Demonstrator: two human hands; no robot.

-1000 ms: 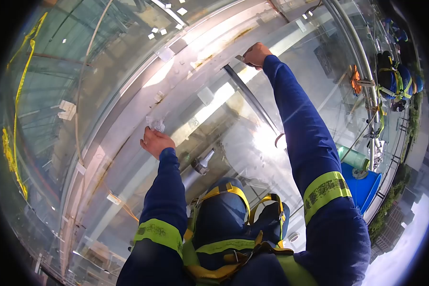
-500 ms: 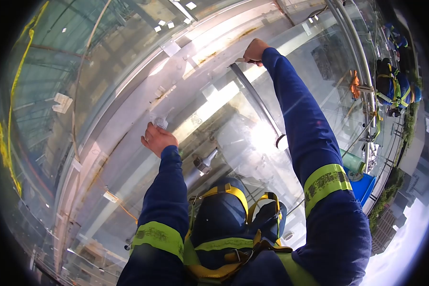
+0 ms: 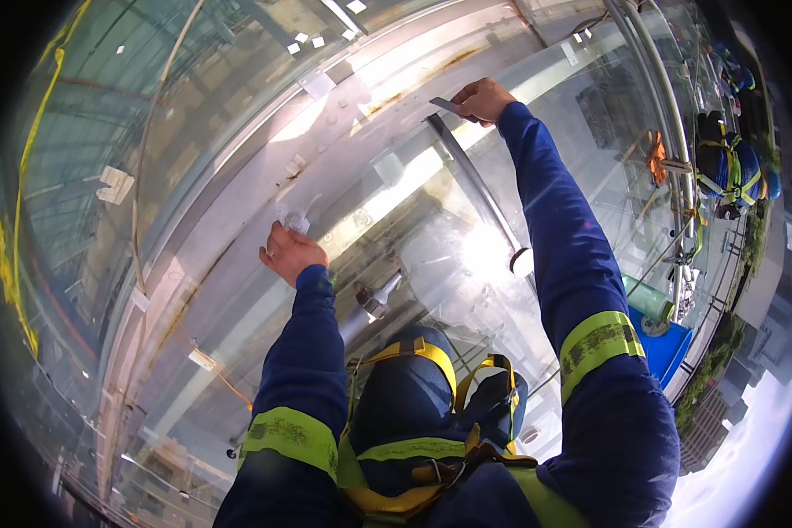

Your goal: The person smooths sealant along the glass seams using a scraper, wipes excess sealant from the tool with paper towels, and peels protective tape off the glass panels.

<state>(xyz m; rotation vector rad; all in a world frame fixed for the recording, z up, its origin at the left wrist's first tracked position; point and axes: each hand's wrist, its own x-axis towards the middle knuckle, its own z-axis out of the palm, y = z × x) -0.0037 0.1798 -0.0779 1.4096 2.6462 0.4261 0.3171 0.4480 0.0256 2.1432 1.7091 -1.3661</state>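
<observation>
My right hand point(image 3: 484, 101) pinches a thin grey flat blade point(image 3: 446, 106), which juts out to the left just above the top end of a dark metal strip point(image 3: 466, 165) on the glass. Lower left, my left hand point(image 3: 292, 253) has its fingers curled round a crumpled whitish wad point(image 3: 297, 222), close to the pale frame surface. A metal fitting point(image 3: 374, 302) sits on the glass right of my left forearm. Along the dark strip's lower end is a round disc point(image 3: 521, 262).
Two co-workers in harnesses, one of them nearer point(image 3: 729, 167), are at the right beyond metal rails point(image 3: 656, 75). An orange cloth point(image 3: 656, 158), a green cylinder point(image 3: 649, 301) and a blue container point(image 3: 664, 350) lie along that side. Yellow tape point(image 3: 31, 150) runs down the far left.
My right hand has moved slightly right and turned, so more of the blade shows. My left hand has barely moved, with the wad still at its fingertips.
</observation>
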